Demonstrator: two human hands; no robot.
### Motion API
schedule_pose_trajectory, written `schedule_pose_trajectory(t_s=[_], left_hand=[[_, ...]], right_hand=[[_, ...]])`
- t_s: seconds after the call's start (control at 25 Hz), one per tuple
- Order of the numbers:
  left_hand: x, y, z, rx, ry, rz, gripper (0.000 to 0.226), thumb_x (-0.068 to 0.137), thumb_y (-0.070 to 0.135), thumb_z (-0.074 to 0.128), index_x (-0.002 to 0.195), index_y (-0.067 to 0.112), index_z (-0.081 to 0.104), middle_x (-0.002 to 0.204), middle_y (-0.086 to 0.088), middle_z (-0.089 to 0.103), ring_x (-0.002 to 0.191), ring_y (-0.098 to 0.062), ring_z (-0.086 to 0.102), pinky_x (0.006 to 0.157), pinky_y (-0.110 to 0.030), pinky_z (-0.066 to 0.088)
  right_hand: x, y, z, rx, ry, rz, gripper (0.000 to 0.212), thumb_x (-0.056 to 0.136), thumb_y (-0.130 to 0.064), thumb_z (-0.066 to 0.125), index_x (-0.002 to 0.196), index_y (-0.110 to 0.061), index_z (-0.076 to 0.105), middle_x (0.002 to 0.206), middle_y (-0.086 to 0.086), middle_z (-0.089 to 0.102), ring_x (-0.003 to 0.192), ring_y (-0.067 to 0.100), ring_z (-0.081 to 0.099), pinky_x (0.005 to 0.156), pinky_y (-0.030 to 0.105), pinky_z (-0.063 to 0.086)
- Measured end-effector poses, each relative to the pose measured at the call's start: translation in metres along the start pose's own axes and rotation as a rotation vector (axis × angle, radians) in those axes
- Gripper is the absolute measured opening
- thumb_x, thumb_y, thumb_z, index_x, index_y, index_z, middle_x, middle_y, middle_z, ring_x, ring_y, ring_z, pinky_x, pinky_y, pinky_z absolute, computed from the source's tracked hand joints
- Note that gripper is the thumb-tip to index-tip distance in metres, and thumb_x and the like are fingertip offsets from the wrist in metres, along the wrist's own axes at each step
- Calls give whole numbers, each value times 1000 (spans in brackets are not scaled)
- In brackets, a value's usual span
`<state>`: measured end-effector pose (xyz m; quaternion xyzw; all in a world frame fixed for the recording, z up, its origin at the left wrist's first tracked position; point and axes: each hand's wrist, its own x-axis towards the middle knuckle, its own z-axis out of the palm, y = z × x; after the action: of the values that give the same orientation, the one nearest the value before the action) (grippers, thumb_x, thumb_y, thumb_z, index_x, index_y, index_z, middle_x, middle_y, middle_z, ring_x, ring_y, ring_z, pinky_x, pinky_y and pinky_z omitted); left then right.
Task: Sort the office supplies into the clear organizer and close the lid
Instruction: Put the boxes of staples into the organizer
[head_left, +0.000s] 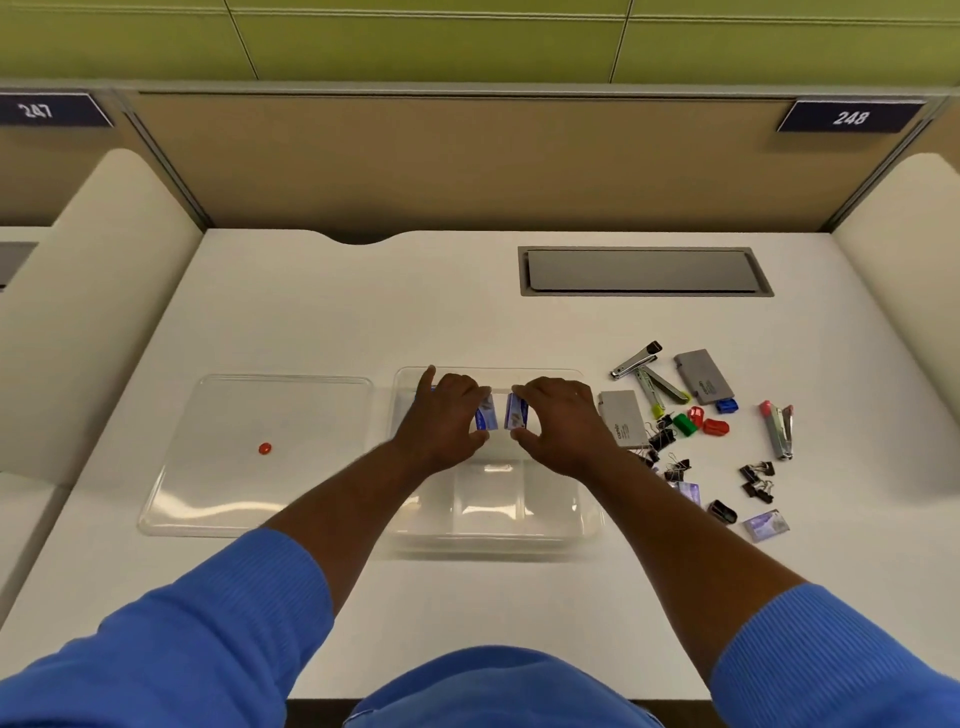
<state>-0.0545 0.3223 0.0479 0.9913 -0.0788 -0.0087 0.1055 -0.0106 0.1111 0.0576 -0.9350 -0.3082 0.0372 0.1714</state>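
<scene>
The clear organizer (587, 519) with several compartments sits mid-table. Over its far compartments, my left hand (444, 421) grips a small blue staple box (487, 415), and my right hand (563, 421) grips another blue staple box (516, 413). The two boxes stand upright, a little apart. The clear lid (218, 493) lies flat to the left with a small red item (265, 448) on it. To the right lie loose supplies: staplers (779, 428), a staple remover (636, 358), grey boxes (704, 376), black binder clips (756, 480), coloured sharpeners (714, 426) and more blue staple boxes (766, 525).
A grey recessed cable hatch (644, 271) sits at the back right of the white desk (322, 322). Beige partition walls with number plates 247 and 248 close off the back. Cushioned dividers rise on both sides.
</scene>
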Motion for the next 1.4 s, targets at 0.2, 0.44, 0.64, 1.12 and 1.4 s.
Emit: schedule_pose_trajectory(t_s=[0.2,0.44,0.64,1.12,1.4], left_hand=[[8,-21,4,-31,-42,17,58,82,46,67,133,21,55,127,0,60,124,-20,49,121,-52,6],[10,-26,9,-45,-61,31,65,80,52,67,137,22,52,133,0,57,130,-19,46,121,-53,5],[7,-24,11,-49,-55,31,77,82,64,59,145,24,41,150,0,45,145,-19,28,120,-51,0],[-1,51,10,-60,-32,210,80,86,67,49,151,25,30,160,0,29,151,-18,14,122,-53,1],[12,133,26,-52,-7,325,75,85,62,53,148,23,38,154,0,39,149,-19,21,121,-54,5]], right_hand=[[20,-7,13,-13,-33,4,56,84,-36,68,136,-18,56,129,2,61,123,22,52,110,42,28],[28,-10,22,-11,-68,1,59,83,-35,67,138,-19,53,134,1,58,129,22,48,114,43,23],[18,-8,20,-14,-66,7,68,84,-40,69,144,-20,46,147,3,48,140,22,38,119,46,20],[-79,14,-10,2,80,165,72,84,-53,66,144,-21,45,151,3,46,140,21,37,116,49,27],[-136,69,-20,10,101,219,70,83,-54,67,142,-23,46,147,2,49,138,21,41,115,44,29]])
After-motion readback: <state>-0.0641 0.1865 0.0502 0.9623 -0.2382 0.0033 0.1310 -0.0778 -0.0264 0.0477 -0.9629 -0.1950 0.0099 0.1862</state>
